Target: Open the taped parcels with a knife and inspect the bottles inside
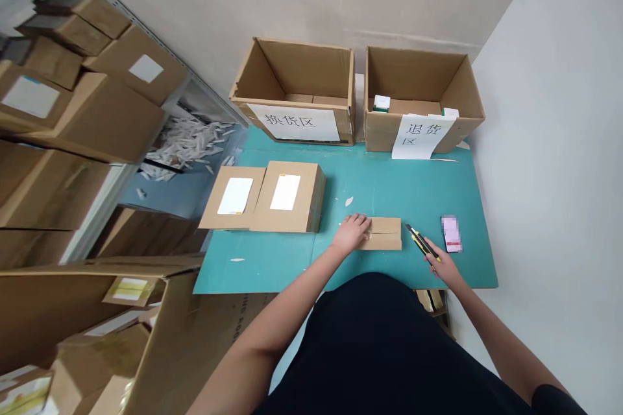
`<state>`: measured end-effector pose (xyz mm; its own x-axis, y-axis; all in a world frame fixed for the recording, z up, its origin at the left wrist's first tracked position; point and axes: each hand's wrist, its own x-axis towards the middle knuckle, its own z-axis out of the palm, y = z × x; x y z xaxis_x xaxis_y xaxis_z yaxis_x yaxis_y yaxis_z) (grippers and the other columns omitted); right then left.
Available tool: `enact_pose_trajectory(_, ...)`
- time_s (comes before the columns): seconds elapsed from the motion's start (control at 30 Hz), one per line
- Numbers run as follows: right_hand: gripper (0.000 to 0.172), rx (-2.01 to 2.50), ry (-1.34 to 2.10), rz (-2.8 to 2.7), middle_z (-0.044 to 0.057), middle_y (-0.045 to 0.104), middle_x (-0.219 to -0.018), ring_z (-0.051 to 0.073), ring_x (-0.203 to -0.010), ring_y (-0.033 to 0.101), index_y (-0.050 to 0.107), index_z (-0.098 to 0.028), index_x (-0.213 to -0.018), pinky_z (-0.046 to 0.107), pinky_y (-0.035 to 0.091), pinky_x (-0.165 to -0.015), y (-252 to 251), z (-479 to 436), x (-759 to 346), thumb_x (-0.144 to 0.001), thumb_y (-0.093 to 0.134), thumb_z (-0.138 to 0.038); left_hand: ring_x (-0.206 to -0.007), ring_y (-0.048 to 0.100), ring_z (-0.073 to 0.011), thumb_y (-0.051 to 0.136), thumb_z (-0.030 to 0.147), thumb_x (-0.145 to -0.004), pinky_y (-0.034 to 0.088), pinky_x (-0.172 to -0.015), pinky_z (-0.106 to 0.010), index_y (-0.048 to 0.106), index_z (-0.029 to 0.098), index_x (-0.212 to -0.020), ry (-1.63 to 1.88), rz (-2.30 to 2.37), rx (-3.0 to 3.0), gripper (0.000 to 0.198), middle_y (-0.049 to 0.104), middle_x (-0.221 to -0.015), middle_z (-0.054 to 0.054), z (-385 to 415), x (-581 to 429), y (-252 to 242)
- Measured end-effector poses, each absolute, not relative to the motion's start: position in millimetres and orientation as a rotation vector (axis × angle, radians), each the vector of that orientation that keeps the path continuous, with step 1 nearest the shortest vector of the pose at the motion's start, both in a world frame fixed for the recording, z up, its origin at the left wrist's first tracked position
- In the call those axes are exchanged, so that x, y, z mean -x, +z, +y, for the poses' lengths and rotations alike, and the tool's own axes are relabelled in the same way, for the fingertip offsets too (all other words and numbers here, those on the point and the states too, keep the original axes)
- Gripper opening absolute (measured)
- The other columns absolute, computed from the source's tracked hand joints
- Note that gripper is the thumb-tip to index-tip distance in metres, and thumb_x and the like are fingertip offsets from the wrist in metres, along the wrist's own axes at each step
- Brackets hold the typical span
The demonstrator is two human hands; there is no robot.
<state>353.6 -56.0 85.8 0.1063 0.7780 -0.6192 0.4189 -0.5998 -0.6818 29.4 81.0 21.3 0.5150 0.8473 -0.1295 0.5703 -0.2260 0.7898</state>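
Note:
A small flat cardboard box (385, 233) lies on the teal table (389, 188) near its front edge. My left hand (350, 232) rests on the box's left end, fingers curled over it. To the right, my right hand (442, 263) grips the handle of a yellow and black utility knife (419, 241), whose tip points toward the small box without touching it.
Two labelled brown parcels (287, 197) sit at the table's left. Two open cartons with paper signs, left (298, 92) and right (419, 98), stand at the back. A pink card (451, 233) lies by the knife. Stacked boxes fill shelves (73, 110) on the left.

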Motion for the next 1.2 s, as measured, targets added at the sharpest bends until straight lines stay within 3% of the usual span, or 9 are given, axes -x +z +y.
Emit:
enact_pose_trajectory(0.17,0.08,1.98,1.543,-0.994,0.003,0.065,-0.087,0.012,-0.051,0.052,0.036,-0.022,-0.155,0.023,0.041,-0.041,80.7,-61.0,-341.3,-0.082,0.053,-0.051,-0.132,0.046,-0.0373,0.067,0.024,-0.084,0.024,-0.117,-0.051,0.063,0.029,-0.126,0.312,1.134,-1.994,0.042,0.061,-0.132,-0.013,91.1,-29.9,13.6)
enact_pose_trajectory(0.33,0.078,1.973,1.552,-0.899,0.001,0.065,-0.086,0.011,-0.05,0.052,0.036,-0.024,-0.155,0.022,0.04,-0.039,75.6,-61.8,-331.8,-0.084,0.054,-0.049,-0.129,0.05,-0.039,0.066,0.025,-0.086,0.028,-0.114,-0.052,0.066,0.024,-0.12,0.335,1.137,-2.032,0.035,0.062,-0.129,-0.018,88.6,-34.0,11.4)
enact_pose_trajectory(0.5,0.075,1.946,1.555,-0.854,0.0,0.065,-0.082,0.009,-0.046,0.051,0.039,-0.024,-0.154,0.02,0.039,-0.037,67.8,-62.4,-329.4,-0.084,0.057,-0.047,-0.127,0.053,-0.0355,0.048,0.015,-0.093,0.042,-0.103,-0.049,0.058,0.014,-0.132,-0.103,1.199,-2.392,0.04,0.059,-0.134,-0.023,85.8,-46.9,23.7)
enact_pose_trajectory(0.63,0.077,1.881,1.578,-0.79,0.0,0.066,-0.079,0.009,-0.045,0.052,0.04,-0.025,-0.154,0.019,0.038,-0.035,60.1,-63.1,-331.9,-0.083,0.063,-0.047,-0.129,0.054,-0.0356,0.044,0.011,-0.093,0.045,-0.102,-0.049,0.053,0.007,-0.138,-0.28,1.187,-2.595,0.045,0.055,-0.14,-0.028,83.5,-53.8,31.2)
enact_pose_trajectory(0.97,0.087,1.708,1.631,-0.694,0.0,0.067,-0.079,0.009,-0.046,0.053,0.039,-0.024,-0.154,0.018,0.036,-0.033,49.4,-64.2,-336.4,-0.077,0.07,-0.051,-0.132,0.054,-0.0353,0.048,0.019,-0.094,0.043,-0.107,-0.051,0.057,0.01,-0.137,-0.055,1.204,-2.674,0.044,0.055,-0.143,-0.024,73.5,-41.3,22.9)
enact_pose_trajectory(1.2,0.083,1.691,1.632,-0.668,0.0,0.067,-0.079,0.01,-0.046,0.054,0.042,-0.028,-0.153,0.018,0.036,-0.033,45.1,-68.5,-335.1,-0.079,0.071,-0.051,-0.13,0.056,-0.0331,0.049,0.02,-0.095,0.044,-0.107,-0.05,0.061,0.013,-0.134,0.116,1.173,-2.717,0.041,0.059,-0.14,-0.021,71.7,-33.1,9.2)
